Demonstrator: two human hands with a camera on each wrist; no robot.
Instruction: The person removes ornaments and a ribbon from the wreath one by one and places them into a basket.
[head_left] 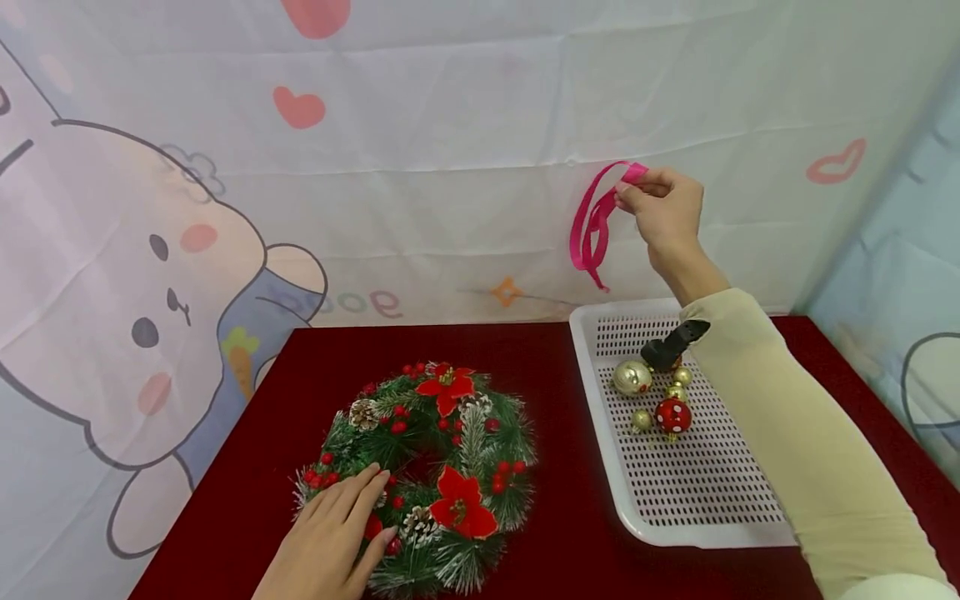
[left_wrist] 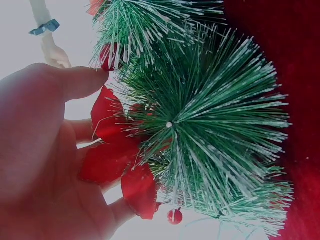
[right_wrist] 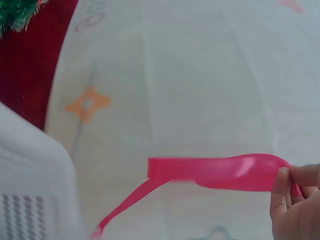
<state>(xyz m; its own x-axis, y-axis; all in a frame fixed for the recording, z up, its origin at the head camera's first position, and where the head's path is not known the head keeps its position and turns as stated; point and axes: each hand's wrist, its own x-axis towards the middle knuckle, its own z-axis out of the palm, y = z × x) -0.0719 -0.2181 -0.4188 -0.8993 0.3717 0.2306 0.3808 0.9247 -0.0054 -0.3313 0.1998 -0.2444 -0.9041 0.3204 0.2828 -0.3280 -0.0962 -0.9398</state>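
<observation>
Raised above the basket, my right hand (head_left: 670, 208) pinches a bright pink ribbon (head_left: 581, 237) between thumb and fingertips. The ribbon hangs in loops, one tail end dangling; the right wrist view shows its flat band (right_wrist: 215, 172) running out from the fingers. On the table lies a green wreath (head_left: 472, 433) with red poinsettia flowers, red berries and pine cones. My left hand (head_left: 326, 533) rests on the wreath's near-left side, fingers extended. In the left wrist view, the thumb (left_wrist: 85, 82) lies by a red berry, and red petals (left_wrist: 107, 160) are in front of the other fingers.
A white perforated plastic basket (head_left: 637, 537) stands on the right, under my right forearm. Inside are gold baubles (head_left: 632, 378), a red dotted bauble (head_left: 672, 415) and a black object (head_left: 662, 354). Dark red cloth (head_left: 570, 467) covers the table; a printed curtain (head_left: 465, 125) hangs behind.
</observation>
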